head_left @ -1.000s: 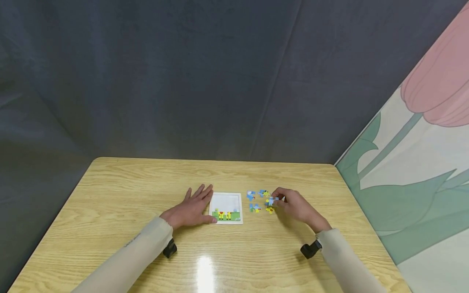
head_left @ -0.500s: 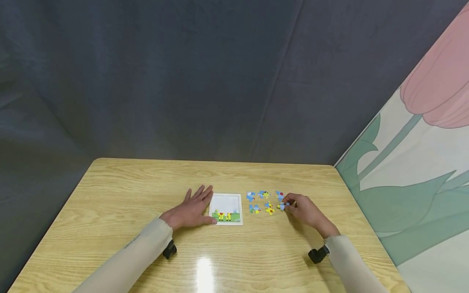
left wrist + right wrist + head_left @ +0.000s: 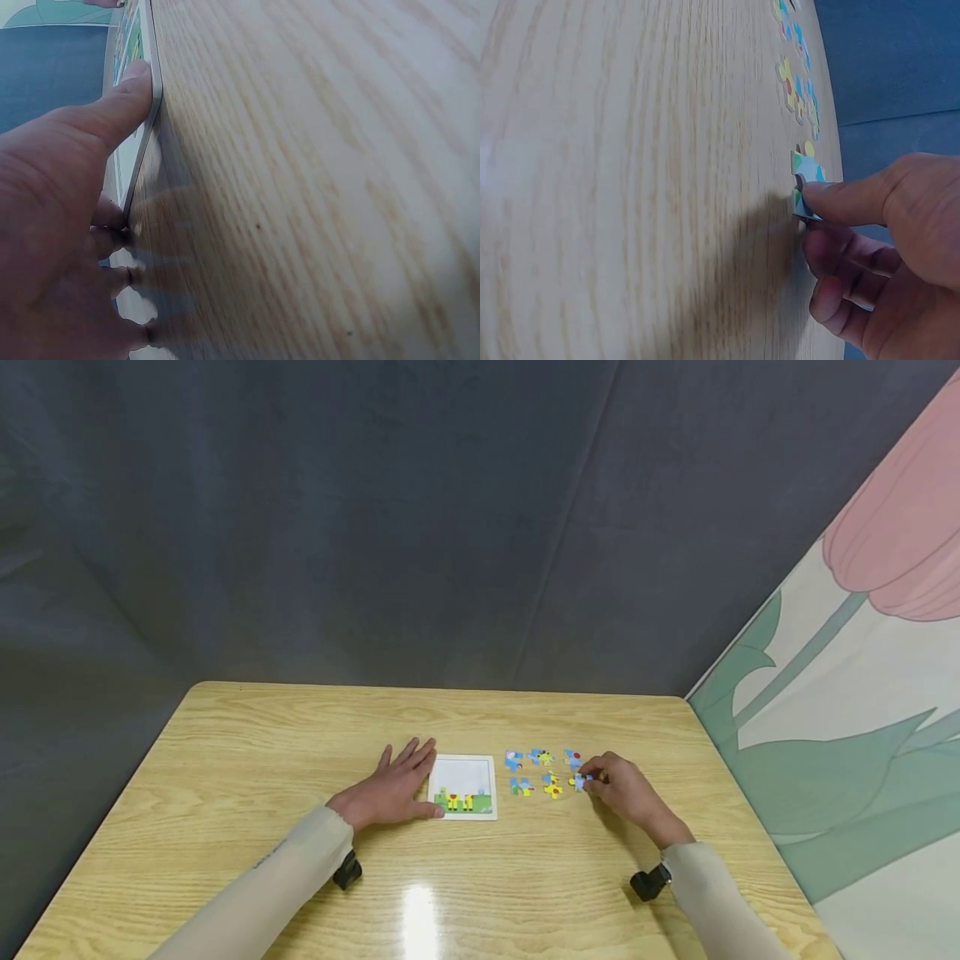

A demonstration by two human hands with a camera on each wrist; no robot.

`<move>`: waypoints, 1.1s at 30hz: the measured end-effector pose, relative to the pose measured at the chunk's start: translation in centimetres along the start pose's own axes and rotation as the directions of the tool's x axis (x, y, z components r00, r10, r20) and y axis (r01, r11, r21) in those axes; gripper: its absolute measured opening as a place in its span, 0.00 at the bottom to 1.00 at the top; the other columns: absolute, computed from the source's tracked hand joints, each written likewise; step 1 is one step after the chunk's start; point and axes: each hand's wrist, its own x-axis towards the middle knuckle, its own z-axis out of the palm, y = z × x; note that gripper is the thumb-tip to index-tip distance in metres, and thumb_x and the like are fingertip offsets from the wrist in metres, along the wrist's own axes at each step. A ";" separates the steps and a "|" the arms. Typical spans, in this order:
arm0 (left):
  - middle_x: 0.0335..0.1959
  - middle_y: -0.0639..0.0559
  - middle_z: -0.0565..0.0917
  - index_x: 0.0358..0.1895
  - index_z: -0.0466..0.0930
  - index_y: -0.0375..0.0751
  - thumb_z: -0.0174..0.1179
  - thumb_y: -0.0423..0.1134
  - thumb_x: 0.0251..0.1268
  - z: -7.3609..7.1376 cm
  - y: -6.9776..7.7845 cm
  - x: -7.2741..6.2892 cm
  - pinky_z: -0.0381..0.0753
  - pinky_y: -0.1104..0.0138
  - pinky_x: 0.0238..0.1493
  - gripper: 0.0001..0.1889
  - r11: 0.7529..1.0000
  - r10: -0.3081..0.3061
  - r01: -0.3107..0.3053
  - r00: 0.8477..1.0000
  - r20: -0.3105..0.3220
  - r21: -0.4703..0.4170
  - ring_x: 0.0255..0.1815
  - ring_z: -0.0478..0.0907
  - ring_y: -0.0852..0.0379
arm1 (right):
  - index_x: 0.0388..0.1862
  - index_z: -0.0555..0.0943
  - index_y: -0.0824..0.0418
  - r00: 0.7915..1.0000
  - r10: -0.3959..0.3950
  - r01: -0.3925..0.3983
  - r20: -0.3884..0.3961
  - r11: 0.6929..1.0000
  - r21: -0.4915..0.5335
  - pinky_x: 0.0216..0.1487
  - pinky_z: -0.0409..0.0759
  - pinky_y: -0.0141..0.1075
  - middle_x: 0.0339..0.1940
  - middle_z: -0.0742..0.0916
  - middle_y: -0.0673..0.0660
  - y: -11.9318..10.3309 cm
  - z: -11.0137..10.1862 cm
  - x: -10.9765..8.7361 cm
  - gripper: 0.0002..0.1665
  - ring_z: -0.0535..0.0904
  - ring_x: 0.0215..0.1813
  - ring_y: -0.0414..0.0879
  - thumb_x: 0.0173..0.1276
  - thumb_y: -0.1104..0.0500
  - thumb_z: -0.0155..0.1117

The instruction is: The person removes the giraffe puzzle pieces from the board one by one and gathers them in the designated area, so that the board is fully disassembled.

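My left hand (image 3: 390,789) lies with fingers spread at the left side of a white puzzle tray (image 3: 494,777). Its thumb presses the tray's near left corner, also seen in the left wrist view. Along the tray's bottom, fitted pieces (image 3: 480,803) show green ground and yellow legs; the upper part is bare white. Over on the right, my right hand (image 3: 622,789) pinches a light blue jigsaw piece (image 3: 805,166) between thumb and fingers, close to the tabletop. The thumb covers part of that piece. Left of it, a yellow jigsaw piece (image 3: 552,787) with a red spot lies loose.
Several other loose jigsaw pieces lie between the tray and my right hand, among them a blue and white one (image 3: 513,761) and a blue one with a red spot (image 3: 573,758). The wooden table (image 3: 300,718) ends at a dark curtain (image 3: 375,568).
My right hand has shifted right with the blue piece, uncovering the red-spotted pieces; over the last half second it has hardly moved. The left hand and tray stay put.
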 end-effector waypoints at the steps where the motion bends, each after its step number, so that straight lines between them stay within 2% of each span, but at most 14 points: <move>1: 0.91 0.43 0.39 0.88 0.46 0.35 0.60 0.63 0.77 0.0 0.0 0.0 0.31 0.31 0.86 0.52 1.000 -0.002 0.002 1.000 -0.001 -0.001 0.92 0.32 0.38 | 0.48 0.89 0.64 1.000 0.004 -0.004 0.000 1.000 -0.001 0.36 0.76 0.31 0.41 0.85 0.57 0.0 0.0 0.0 0.08 0.78 0.39 0.45 0.75 0.68 0.67; 11: 0.92 0.44 0.39 0.88 0.46 0.35 0.62 0.65 0.75 -0.2 0.4 0.2 0.32 0.32 0.86 0.53 1.000 -0.023 0.022 1.000 0.011 0.015 0.92 0.32 0.39 | 0.48 0.87 0.62 0.999 0.043 -0.043 0.003 0.999 -0.016 0.39 0.79 0.37 0.44 0.85 0.59 -0.1 0.3 0.2 0.07 0.80 0.41 0.46 0.74 0.69 0.68; 19: 0.92 0.45 0.39 0.88 0.45 0.36 0.63 0.68 0.71 -0.2 0.7 0.4 0.34 0.33 0.87 0.57 0.998 -0.040 0.040 0.999 0.015 0.044 0.93 0.33 0.40 | 0.50 0.86 0.62 1.000 -0.007 0.006 -0.029 0.998 -0.057 0.40 0.80 0.36 0.46 0.86 0.58 -1.3 0.3 0.4 0.07 0.80 0.40 0.45 0.76 0.67 0.66; 23: 0.92 0.44 0.40 0.88 0.46 0.35 0.64 0.68 0.71 -0.2 0.6 0.5 0.35 0.32 0.87 0.57 0.998 -0.037 0.036 0.999 0.011 0.051 0.92 0.34 0.39 | 0.51 0.86 0.62 0.998 -0.050 0.050 -0.026 0.998 -0.023 0.38 0.78 0.34 0.46 0.86 0.58 -3.4 1.1 0.8 0.07 0.78 0.38 0.42 0.78 0.66 0.65; 28: 0.92 0.45 0.40 0.88 0.46 0.36 0.64 0.68 0.71 -0.2 0.7 0.6 0.35 0.33 0.87 0.57 0.998 -0.036 0.036 0.999 0.014 0.054 0.93 0.33 0.40 | 0.52 0.86 0.60 0.994 -0.111 0.111 0.014 0.994 -0.004 0.37 0.76 0.30 0.46 0.86 0.53 -6.9 3.3 1.4 0.08 0.75 0.36 0.39 0.77 0.64 0.68; 33: 0.92 0.46 0.39 0.88 0.46 0.37 0.64 0.69 0.70 -0.2 1.1 0.5 0.33 0.34 0.87 0.58 0.998 -0.041 0.040 0.999 0.023 0.043 0.93 0.33 0.41 | 0.50 0.87 0.60 0.977 -0.205 0.206 0.064 0.979 -0.011 0.37 0.75 0.31 0.43 0.86 0.51 -10.4 5.2 1.9 0.07 0.74 0.36 0.39 0.76 0.63 0.68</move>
